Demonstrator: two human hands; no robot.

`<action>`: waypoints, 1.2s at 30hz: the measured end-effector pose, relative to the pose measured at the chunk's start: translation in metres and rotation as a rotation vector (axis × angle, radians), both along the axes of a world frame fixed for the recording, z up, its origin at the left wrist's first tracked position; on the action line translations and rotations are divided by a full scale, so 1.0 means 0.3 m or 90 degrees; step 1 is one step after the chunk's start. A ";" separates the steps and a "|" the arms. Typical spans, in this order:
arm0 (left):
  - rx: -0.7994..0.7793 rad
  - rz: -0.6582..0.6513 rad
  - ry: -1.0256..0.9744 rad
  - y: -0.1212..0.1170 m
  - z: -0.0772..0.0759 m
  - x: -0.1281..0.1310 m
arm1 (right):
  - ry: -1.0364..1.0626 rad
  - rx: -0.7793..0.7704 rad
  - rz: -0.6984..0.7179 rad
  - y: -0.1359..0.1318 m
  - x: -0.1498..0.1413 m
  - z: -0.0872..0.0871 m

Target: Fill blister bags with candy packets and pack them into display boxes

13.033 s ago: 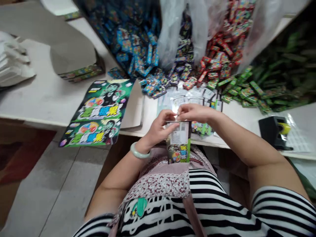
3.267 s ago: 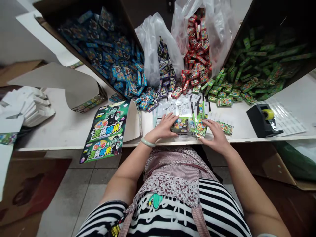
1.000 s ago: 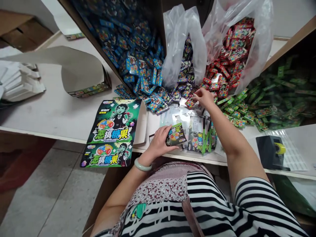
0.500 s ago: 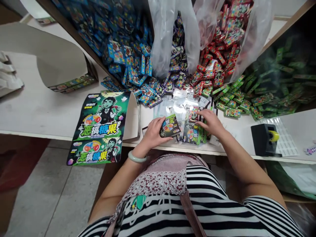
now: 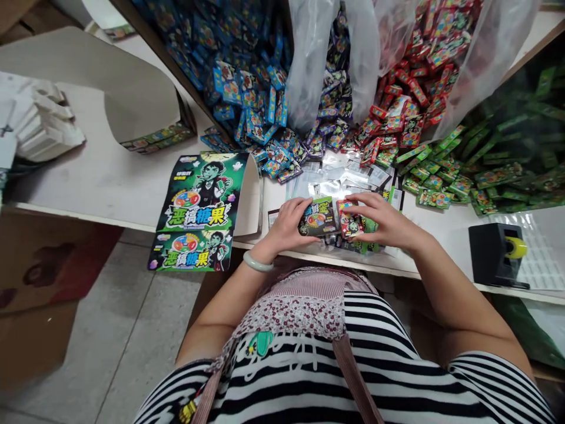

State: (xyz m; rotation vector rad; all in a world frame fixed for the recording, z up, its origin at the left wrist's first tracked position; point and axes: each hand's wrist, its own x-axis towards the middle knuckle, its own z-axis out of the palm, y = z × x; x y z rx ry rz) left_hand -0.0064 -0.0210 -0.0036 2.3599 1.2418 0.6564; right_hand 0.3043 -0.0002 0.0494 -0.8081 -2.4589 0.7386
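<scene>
My left hand [image 5: 289,225] grips a dark box [image 5: 318,218] with colourful lettering and a green edge, thumb below and fingers along the top. My right hand [image 5: 388,222] has thumb and fingers closed round a small red candy box [image 5: 348,222], its side against or very close to the right end of the dark box. Beneath both hands lie clear plastic bags [image 5: 329,187] and flat black-and-green printed packs [image 5: 368,244], partly covered by my right hand.
Behind the hands are heaps of small candy boxes: blue [image 5: 253,97], purple [image 5: 338,103], red [image 5: 408,109] and green [image 5: 445,171]. A green-black display carton [image 5: 200,206] overhangs the table edge at left. A black tape dispenser [image 5: 494,253] stands at right.
My right hand has brought the red candy box down beside the dark box. The left hand has turned the dark box nearly level. The camera view has shifted left.
</scene>
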 end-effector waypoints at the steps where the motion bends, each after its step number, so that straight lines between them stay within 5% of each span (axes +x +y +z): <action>1: 0.001 -0.017 0.003 0.004 0.000 0.006 | -0.018 -0.002 0.014 -0.004 -0.005 0.005; 8: 0.002 -0.072 0.035 0.010 0.009 0.030 | -0.134 0.024 -0.001 0.004 -0.004 0.010; 23: -0.024 -0.055 0.026 0.001 0.004 0.038 | -0.150 0.044 -0.015 -0.026 -0.043 0.026; 36: 0.006 -0.049 -0.020 -0.008 -0.007 0.083 | 0.045 -0.056 -0.156 -0.104 -0.108 -0.051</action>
